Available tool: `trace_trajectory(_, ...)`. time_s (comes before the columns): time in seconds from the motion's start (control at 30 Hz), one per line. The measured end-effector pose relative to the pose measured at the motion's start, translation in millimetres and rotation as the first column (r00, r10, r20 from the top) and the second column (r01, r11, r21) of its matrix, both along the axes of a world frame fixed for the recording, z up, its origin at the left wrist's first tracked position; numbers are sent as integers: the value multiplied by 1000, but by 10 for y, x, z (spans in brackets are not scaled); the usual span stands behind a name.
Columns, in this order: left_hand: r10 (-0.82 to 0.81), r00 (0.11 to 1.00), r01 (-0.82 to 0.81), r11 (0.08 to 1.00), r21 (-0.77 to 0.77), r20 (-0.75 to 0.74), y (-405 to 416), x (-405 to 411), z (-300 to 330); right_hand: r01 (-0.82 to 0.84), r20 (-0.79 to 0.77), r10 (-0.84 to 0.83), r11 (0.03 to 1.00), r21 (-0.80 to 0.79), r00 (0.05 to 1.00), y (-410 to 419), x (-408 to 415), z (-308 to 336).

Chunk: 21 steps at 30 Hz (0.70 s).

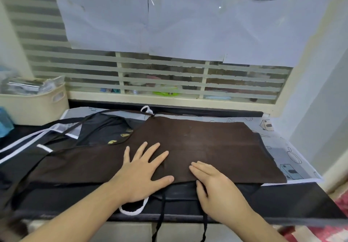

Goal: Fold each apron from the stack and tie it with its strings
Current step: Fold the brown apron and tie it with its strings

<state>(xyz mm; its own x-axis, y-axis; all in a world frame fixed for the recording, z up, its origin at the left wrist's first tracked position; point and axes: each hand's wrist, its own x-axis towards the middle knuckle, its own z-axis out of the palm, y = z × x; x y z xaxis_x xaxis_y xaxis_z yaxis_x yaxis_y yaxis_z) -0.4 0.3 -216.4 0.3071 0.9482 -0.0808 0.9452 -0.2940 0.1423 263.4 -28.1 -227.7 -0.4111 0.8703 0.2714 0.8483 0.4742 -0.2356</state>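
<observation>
Both hands flat on brown apron: left hand fingers spread, right hand fingers together.

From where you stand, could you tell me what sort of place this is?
Probably a home or small workroom: a dark counter under a blind-covered window, a cream storage basket, and the brown apron.

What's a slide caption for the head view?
Both hands, left hand and right hand, press flat on a brown apron spread over the stack, its black strings hanging off the table edge.
</observation>
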Motion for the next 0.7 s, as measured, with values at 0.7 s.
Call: trace_trajectory(0.7,-104,956,34,968,249,276,-146,-281,-92,382,237,-374,924,13,897,128,100,96)
